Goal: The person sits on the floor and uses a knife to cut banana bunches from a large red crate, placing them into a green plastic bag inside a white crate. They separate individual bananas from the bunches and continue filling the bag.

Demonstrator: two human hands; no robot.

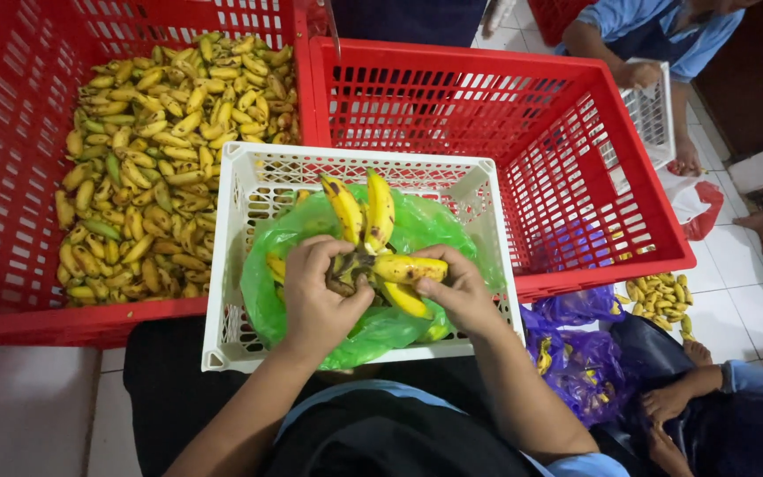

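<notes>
A small bunch of yellow, black-spotted bananas (373,225) is held over a white plastic crate (231,256) lined with a green plastic bag (426,225). My left hand (315,296) grips the bunch at its dark stem end. My right hand (459,287) closes on one banana that sticks out to the right. Both hands sit above the crate's middle, on my lap.
A big red crate (11,177) at the left holds several loose small bananas. An empty red crate (567,132) stands at the right. A purple bag (576,353) and more bananas (660,296) lie on the tiled floor. Other people sit at the top right and bottom right.
</notes>
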